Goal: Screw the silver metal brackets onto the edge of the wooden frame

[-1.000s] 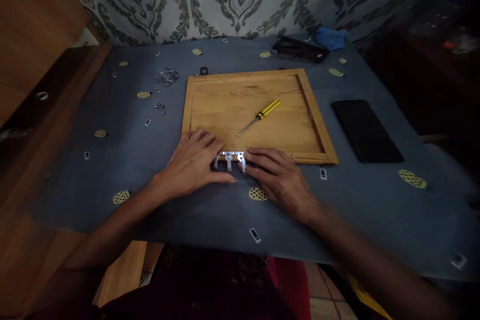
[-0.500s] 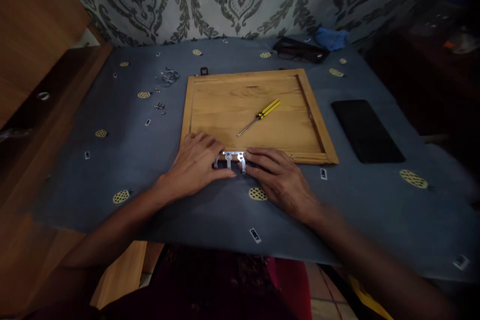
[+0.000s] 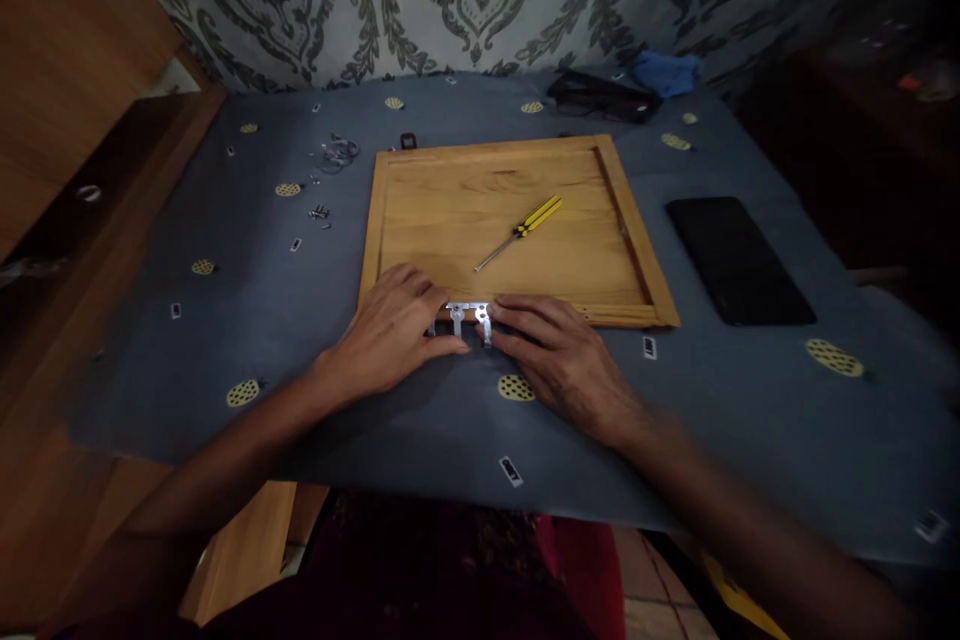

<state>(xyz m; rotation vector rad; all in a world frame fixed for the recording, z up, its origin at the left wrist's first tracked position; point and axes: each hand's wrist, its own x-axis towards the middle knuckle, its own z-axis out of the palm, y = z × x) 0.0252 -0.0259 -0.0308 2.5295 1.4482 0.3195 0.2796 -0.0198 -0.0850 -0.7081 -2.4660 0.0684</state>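
A shiny metal hook rail point(image 3: 469, 307) with several hooks lies against the near edge of a shallow wooden frame with a panel point(image 3: 450, 205). My left hand point(image 3: 394, 330) grips the rail's left end, its thumb below the hooks and its fingers over the wood. At the other end, my right hand point(image 3: 562, 355) holds the rail with its fingertips. Both ends of the rail are partly hidden by my fingers. A screwdriver point(image 3: 536, 218) with a yellow and black handle rests on the panel, its tip toward me.
Small screws point(image 3: 319, 213) and a heap of thin metal pieces point(image 3: 339, 153) lie left of the frame. To the right is a black tablet-like slab point(image 3: 739, 260). Dark glasses point(image 3: 604, 100) and a blue cloth point(image 3: 667, 73) sit at the back of the covered table point(image 3: 420, 450).
Both hands keep their hold on the hook rail in almost the same place. Only a very slight shift of the view shows.
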